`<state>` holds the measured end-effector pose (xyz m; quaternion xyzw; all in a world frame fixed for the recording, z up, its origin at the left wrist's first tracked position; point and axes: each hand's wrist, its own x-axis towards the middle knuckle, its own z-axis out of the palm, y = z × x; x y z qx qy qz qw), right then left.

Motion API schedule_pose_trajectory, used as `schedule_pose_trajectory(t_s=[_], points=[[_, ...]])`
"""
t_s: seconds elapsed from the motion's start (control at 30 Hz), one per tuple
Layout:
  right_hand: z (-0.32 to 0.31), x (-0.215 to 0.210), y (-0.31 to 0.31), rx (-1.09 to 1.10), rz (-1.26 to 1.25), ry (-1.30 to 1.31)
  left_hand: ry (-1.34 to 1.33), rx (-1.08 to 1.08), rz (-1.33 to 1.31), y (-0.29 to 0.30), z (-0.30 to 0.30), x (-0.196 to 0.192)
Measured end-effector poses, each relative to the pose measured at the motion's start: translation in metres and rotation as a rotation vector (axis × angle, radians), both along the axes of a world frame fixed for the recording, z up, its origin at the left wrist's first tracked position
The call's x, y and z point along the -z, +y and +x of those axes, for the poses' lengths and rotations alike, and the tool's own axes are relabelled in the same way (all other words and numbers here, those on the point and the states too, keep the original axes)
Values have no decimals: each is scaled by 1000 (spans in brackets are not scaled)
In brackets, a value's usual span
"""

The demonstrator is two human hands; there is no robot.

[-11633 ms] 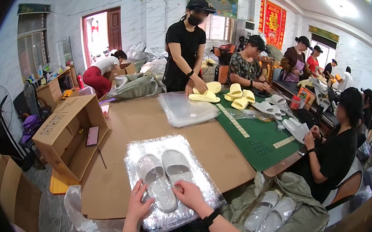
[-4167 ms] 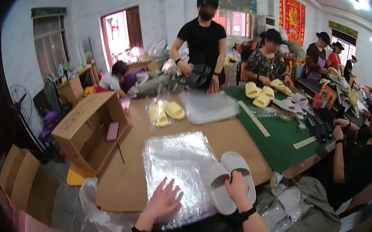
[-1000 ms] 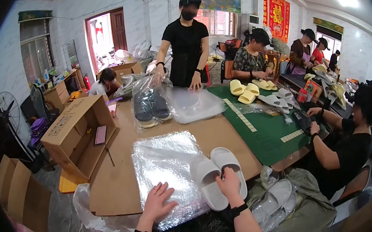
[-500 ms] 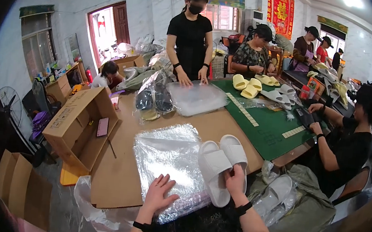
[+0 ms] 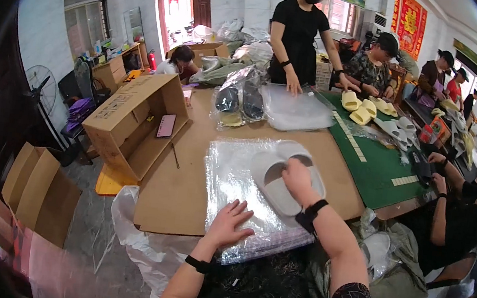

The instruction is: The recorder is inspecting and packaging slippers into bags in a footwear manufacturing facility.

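A stack of clear plastic bags lies on the cardboard-covered table in front of me. My left hand rests flat on its near part, fingers spread. Over the right side of the stack is a pair of white slippers, slightly blurred, one overlapping the other. My right hand is closed on them near the straps; its fingertips are partly hidden.
An open cardboard box stands on its side at the left. Bagged dark slippers and more clear bags lie at the far side, where a person stands. Yellow slippers rest on a green mat.
My right hand has carried the white slippers from the stack's right edge farther over the bags. The person across has reached toward the yellow slippers. My view has shifted.
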<state>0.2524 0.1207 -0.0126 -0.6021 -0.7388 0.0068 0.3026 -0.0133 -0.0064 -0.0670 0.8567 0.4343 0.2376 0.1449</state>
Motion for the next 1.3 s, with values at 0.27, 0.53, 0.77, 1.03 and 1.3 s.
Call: schedule_pose_trajectory(t_s=[0.27,0.53,0.77,1.03,1.3], points=[[43,-18,-25,198,46,291,18,30,-126,2,-10,-1],[96,9,-170,-158,277,1103,8,-95,-309,21,1,-23],[54,-43,-232,-284,-1,303,-6,-218,-463,32,12,-39],[39,-12,-227,-241,-272,64,-359,-239,-572,26,7,-38],[77,-12,-225,186,-214,115,14,-40,-176,12,3,-27]])
